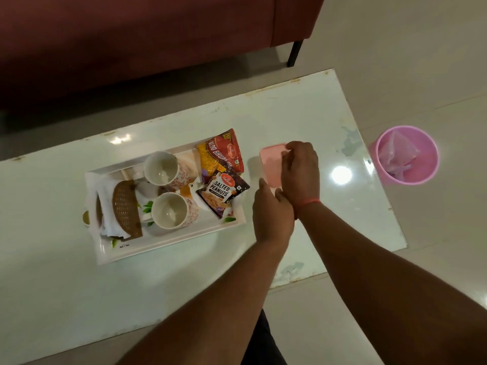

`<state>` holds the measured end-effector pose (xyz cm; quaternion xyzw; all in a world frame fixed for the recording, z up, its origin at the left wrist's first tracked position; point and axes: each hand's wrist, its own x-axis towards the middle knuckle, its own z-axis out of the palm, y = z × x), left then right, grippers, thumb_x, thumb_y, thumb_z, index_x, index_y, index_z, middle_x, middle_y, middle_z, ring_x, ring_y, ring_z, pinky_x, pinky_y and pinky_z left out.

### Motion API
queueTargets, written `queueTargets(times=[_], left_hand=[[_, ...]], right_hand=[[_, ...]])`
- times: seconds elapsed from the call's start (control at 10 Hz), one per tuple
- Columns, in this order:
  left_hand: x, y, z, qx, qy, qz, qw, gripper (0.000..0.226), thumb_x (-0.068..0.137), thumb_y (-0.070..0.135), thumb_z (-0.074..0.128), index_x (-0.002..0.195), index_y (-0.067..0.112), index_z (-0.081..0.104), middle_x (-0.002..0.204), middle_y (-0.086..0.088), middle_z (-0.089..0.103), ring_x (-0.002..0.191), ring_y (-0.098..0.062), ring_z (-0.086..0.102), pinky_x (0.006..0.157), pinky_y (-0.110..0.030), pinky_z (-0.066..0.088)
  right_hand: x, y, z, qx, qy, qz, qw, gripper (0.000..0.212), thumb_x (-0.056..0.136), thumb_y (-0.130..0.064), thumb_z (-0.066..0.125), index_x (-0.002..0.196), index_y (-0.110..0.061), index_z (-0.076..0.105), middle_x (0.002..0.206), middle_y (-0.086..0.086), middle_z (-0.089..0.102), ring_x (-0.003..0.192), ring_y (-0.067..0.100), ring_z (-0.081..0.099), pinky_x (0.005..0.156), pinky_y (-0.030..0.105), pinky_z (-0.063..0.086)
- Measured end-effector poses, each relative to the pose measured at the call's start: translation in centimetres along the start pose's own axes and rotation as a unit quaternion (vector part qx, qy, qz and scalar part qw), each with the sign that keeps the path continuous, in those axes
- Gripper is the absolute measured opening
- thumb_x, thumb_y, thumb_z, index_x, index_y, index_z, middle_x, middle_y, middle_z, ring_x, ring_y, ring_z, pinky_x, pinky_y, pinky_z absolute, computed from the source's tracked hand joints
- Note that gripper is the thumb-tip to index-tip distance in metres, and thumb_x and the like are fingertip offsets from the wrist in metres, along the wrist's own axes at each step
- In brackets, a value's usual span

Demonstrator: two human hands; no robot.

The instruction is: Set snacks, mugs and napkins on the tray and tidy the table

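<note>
On the glossy white worktop [290, 114] sits a white tray [168, 246], lying at about 9 o'clock from the hands. In it stand two mugs, one [160, 168] toward the tray's 12 o'clock edge and the other [168, 210] just below it, both upright and open-mouthed. At the tray's 9 o'clock end a brown woven napkin holder [126, 209] stands with white napkins [106, 206] tucked in it. At the 3 o'clock end lie a red and yellow bhujia packet [221, 154] and, overlapping its lower end, a salted peanuts packet [222, 192].

Just beside the tray at 3 o'clock, a pink box [271, 164] rests on the worktop. The right hand [300, 172] covers its 3 o'clock side, its grip curled over the far corner. The left hand [271, 214] meets the box's 6 o'clock end; whether that grip is clamped or loose I cannot tell.

A pink bin [407, 155] with a liner stands on the floor at 3 o'clock, off the worktop. A dark red sofa [137, 35] fills the 12 o'clock side.
</note>
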<state>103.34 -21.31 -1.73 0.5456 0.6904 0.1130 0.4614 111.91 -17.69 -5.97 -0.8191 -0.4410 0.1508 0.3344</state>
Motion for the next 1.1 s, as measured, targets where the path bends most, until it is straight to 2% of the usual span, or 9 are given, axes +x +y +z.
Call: queueTargets(times=[0.1,0.2,0.3,0.5,0.6,0.7,0.8,0.9,1.1], left_hand=[[-1.7,-3.1,-2.7,0.055,0.061,0.101,0.991,0.038,0.092,0.006,0.050,0.130,0.013,0.054,0.125,-0.006,0.055,0.119,-0.025,0.053,0.091,-0.034,0.052],[-0.6,-5.7,-5.6,0.090,0.127,0.115,0.981,0.041,0.086,-0.002,0.056,0.125,0.010,0.054,0.129,-0.010,0.049,0.125,-0.029,0.044,0.100,-0.039,0.046],[1.0,-7.1,-7.5,0.111,0.123,0.119,0.979,0.050,0.088,-0.006,0.053,0.136,0.007,0.046,0.143,-0.015,0.041,0.136,-0.031,0.036,0.109,-0.041,0.041],[2.4,-8.5,-7.8,0.190,0.055,0.135,0.971,0.060,0.091,-0.002,0.051,0.148,0.010,0.034,0.157,-0.010,0.030,0.146,-0.029,0.021,0.116,-0.038,0.026],[2.2,-9.1,-7.6,0.190,0.024,0.128,0.973,0.064,0.090,-0.004,0.052,0.149,0.010,0.033,0.158,-0.008,0.027,0.147,-0.028,0.020,0.116,-0.037,0.027],[1.9,-9.5,-7.5,0.183,0.009,0.137,0.973,0.066,0.089,-0.006,0.054,0.149,0.011,0.033,0.159,-0.008,0.026,0.146,-0.028,0.021,0.115,-0.038,0.029],[2.0,-9.9,-7.8,0.168,0.003,0.145,0.975,0.066,0.090,-0.005,0.054,0.150,0.012,0.031,0.159,-0.008,0.026,0.147,-0.027,0.021,0.115,-0.037,0.029],[2.1,-10.0,-8.6,0.157,0.004,0.151,0.976,0.065,0.092,0.000,0.056,0.151,0.013,0.030,0.159,-0.006,0.030,0.148,-0.024,0.024,0.114,-0.034,0.030],[2.1,-8.8,-12.6,0.172,0.041,0.237,0.955,0.052,0.096,0.009,0.052,0.146,0.013,0.038,0.151,-0.006,0.043,0.139,-0.022,0.040,0.109,-0.030,0.037]], right_hand=[[-1.9,-3.3,1.7,0.011,-0.103,-0.108,0.989,0.015,0.095,-0.018,0.054,0.104,-0.010,0.062,0.100,0.008,0.062,0.092,0.023,0.057,0.078,0.034,0.048],[-3.4,-4.9,4.1,0.022,-0.191,-0.072,0.979,0.023,0.096,-0.027,0.058,0.111,-0.010,0.061,0.105,0.009,0.062,0.095,0.025,0.059,0.080,0.036,0.049],[-4.2,-5.3,5.3,0.025,-0.213,-0.012,0.977,0.028,0.097,-0.032,0.057,0.116,-0.012,0.059,0.106,0.009,0.063,0.095,0.025,0.061,0.080,0.036,0.051],[-5.7,-5.4,5.1,0.043,-0.222,0.078,0.971,0.020,0.095,-0.030,0.058,0.113,-0.021,0.056,0.105,0.004,0.068,0.085,0.019,0.062,0.075,0.031,0.051],[-6.5,-5.1,4.6,0.020,-0.231,0.099,0.968,0.018,0.096,-0.025,0.057,0.111,-0.017,0.054,0.104,0.010,0.069,0.090,0.027,0.067,0.079,0.042,0.056],[-7.0,-4.8,4.3,0.016,-0.230,0.127,0.965,0.021,0.096,-0.024,0.058,0.116,-0.016,0.054,0.106,0.010,0.070,0.092,0.028,0.068,0.080,0.039,0.055],[-7.3,-4.7,4.3,0.027,-0.221,0.135,0.965,0.033,0.097,-0.030,0.058,0.126,-0.015,0.052,0.111,0.010,0.069,0.095,0.025,0.067,0.077,0.030,0.049],[-7.7,-4.9,4.1,0.001,-0.193,0.110,0.975,0.040,0.097,-0.037,0.057,0.130,-0.014,0.050,0.116,0.010,0.065,0.100,0.024,0.065,0.080,0.032,0.049],[-8.0,-7.6,2.9,-0.110,-0.080,-0.055,0.989,0.025,0.097,-0.027,0.057,0.116,-0.011,0.057,0.105,0.010,0.060,0.091,0.027,0.055,0.078,0.043,0.053]])
